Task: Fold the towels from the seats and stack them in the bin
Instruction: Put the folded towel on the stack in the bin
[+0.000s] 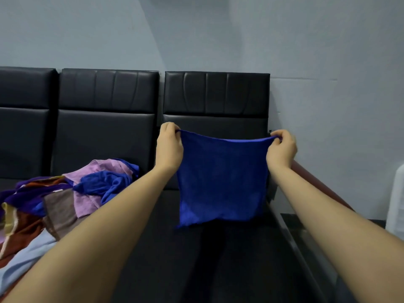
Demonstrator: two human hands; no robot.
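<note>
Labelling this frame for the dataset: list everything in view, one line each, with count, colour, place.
blue towel: 1, royal blue, held up by its top corners over the right seat, hanging flat
towel pile: 1 heap, count of towels unclear; lilac, blue, purple, brown, rust, yellow, light blue; on the seats at left
seats: 3 backrests in view, black padded, in a row against the wall
wall: 1, pale grey-blue, behind the seats
armrest: 1, reddish-brown, right of the right seat
white object: 1, white, far right edge, cannot identify
left hand: pinches the towel's top left corner
right hand: pinches the top right corner
</note>
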